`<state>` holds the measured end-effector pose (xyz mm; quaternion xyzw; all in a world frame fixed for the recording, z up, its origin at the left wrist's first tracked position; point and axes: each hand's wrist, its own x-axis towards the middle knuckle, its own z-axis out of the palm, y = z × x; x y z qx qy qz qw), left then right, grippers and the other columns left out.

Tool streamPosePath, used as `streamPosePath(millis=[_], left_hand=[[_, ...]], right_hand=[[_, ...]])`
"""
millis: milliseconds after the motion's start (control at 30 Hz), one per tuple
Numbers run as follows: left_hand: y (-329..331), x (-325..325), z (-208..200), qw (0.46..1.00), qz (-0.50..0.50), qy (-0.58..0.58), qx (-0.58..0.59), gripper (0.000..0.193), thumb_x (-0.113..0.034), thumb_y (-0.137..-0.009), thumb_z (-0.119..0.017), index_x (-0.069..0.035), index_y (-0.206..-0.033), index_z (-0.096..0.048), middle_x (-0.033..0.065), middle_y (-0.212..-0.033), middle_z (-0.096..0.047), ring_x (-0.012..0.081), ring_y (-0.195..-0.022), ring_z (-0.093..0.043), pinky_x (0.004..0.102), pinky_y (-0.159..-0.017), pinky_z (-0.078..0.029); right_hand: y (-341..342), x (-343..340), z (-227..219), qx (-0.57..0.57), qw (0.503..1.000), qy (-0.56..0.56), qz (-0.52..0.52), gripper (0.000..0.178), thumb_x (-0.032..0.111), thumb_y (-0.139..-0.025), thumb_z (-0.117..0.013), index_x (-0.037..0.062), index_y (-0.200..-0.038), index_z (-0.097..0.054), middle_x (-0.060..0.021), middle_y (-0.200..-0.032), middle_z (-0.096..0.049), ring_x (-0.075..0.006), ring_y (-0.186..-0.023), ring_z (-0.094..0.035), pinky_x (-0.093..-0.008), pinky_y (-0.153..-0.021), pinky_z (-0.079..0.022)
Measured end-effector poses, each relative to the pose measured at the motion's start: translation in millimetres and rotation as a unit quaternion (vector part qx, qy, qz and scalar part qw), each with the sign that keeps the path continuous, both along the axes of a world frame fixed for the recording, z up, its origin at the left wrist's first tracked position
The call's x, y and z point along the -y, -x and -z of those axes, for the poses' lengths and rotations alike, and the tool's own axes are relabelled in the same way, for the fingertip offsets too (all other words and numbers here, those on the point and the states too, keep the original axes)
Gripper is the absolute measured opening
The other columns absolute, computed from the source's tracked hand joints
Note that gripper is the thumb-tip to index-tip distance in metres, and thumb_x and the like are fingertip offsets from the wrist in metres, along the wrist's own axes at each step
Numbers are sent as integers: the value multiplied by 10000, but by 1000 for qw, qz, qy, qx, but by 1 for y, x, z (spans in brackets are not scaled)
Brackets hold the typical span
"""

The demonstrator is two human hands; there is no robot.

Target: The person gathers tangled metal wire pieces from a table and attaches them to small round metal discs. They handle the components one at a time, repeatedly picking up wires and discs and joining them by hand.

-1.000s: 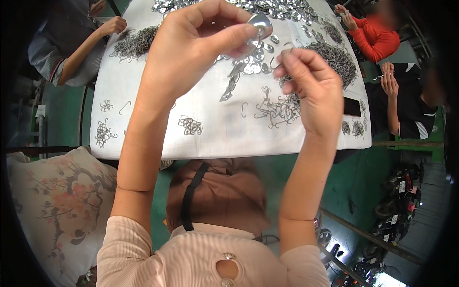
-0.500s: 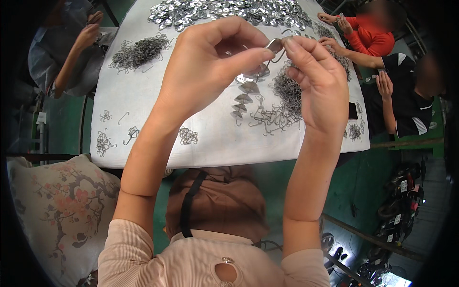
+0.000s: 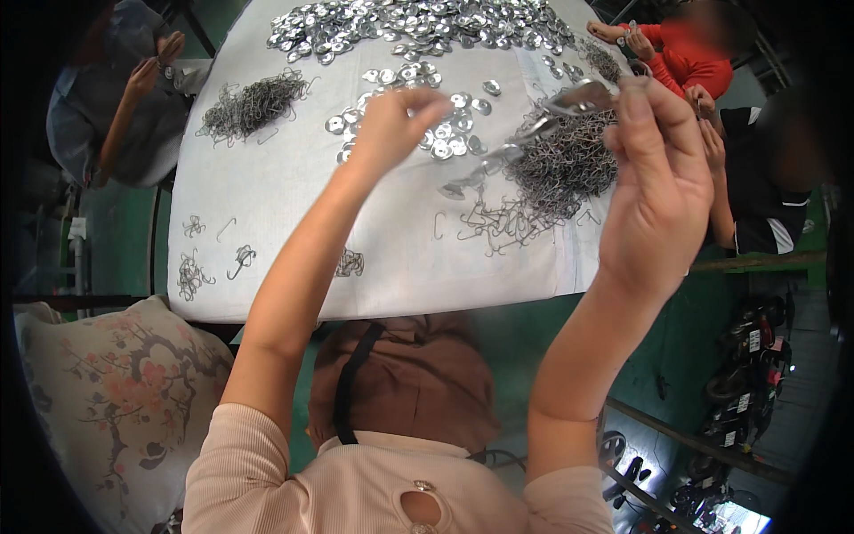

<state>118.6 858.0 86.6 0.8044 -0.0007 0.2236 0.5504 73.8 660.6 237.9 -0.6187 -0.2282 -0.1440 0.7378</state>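
Observation:
My right hand is raised above the right part of the table, thumb and fingers pinching the upper end of a chain of shiny metal discs. The chain swings out slanting down to the left and is blurred; how its pieces are linked is hard to make out. Over a small heap of silvery discs with centre holes moves my left hand. Its fingers are smeared by motion. Below the chain lies a dense pile of bent grey wire hooks, with looser hooks spread beside it.
A large heap of discs covers the table's far end. Another hook pile lies at left, and small hook clusters sit near the front. Co-workers' hands work at both sides. A flowered cushion is at lower left.
My hands have come apart. The right one has moved right, carrying the chain, which now swings out sideways instead of hanging down. My left hand has let go and drawn left over the discs.

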Motion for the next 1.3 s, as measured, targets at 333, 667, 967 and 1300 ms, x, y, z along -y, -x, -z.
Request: streamPosePath(millis=[333, 667, 967, 1300], left_hand=[[-26, 24, 111, 967, -24, -252, -23, 187, -174, -765, -742, -83, -926, -715, 84, -919, -692, 294, -845, -617, 378, -754, -520], [33, 66, -40, 924, 224, 273, -145, 221, -196, -919, -644, 13, -936, -573, 61, -822, -637, 141, -719, -661, 261, -619, -561], [105, 120, -150, 947, 301, 102, -55, 173, -141, -920, -632, 23, -969, -651, 57, -849, -683, 76, -722, -629, 212, -599, -509], [136, 120, -159, 960, 250, -52, 117, 172, -71, -875, -646, 11, -1024, -674, 87, -837, -676, 132, -729, -653, 241, -612, -520]], right_hand=[[29, 61, -21, 61, 997, 40, 34, 129, -73, -806, -639, -9, -911, -601, -73, -1008, -522, -114, -856, -485, -217, -730, -380], [83, 95, -1, 26, 994, 78, 65, 121, -38, -754, -686, -1, -851, -624, -69, -936, -506, -126, -838, -466, -227, -748, -371], [105, 94, 11, 17, 976, 173, 135, 110, 39, -770, -736, 11, -862, -682, -55, -901, -560, -143, -824, -545, -245, -718, -417], [116, 84, 13, 59, 950, 231, 201, 104, 57, -792, -721, -10, -847, -663, -80, -876, -549, -194, -812, -552, -290, -737, -439]])
